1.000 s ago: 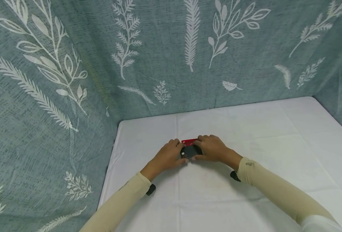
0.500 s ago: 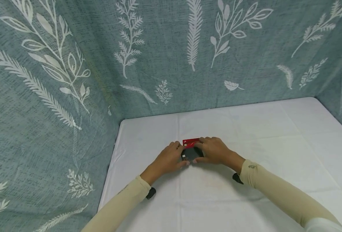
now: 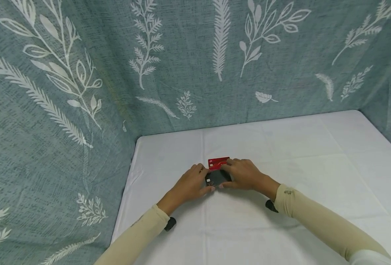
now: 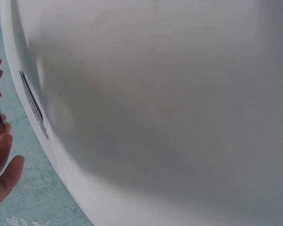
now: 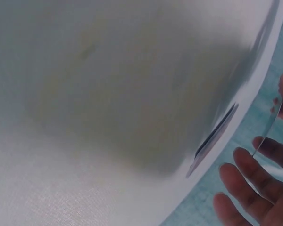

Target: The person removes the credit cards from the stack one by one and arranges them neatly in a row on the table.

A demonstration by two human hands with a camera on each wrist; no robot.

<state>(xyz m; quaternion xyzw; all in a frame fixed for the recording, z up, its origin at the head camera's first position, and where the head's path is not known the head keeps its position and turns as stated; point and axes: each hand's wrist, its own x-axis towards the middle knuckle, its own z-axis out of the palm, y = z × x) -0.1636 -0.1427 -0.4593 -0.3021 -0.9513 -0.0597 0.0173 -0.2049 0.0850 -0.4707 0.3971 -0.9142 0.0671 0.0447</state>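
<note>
A dark card (image 3: 218,178) with a chip and "VIP" lettering is pinched at both ends between my two hands. My left hand (image 3: 192,184) grips its left end, thumb at the near edge and fingers at the far edge. At the right end, my right hand (image 3: 245,175) pinches it the same way. Just beyond lies a red card (image 3: 217,163) with a chip, partly covered by the dark card and the right fingers. Both wrist views show the held card (image 5: 270,127) edge-on, raised off the table. Below it, a thin flat stack (image 4: 34,104) rests on the cloth.
A white cloth covers the table (image 3: 298,158). Its far and left edges meet a blue-green curtain (image 3: 195,66) with white leaf prints. Dark devices (image 3: 171,223) sit under both wrists.
Both hands, still gripping the dark card, have shifted slightly toward the person. More of the red card now shows beyond it.
</note>
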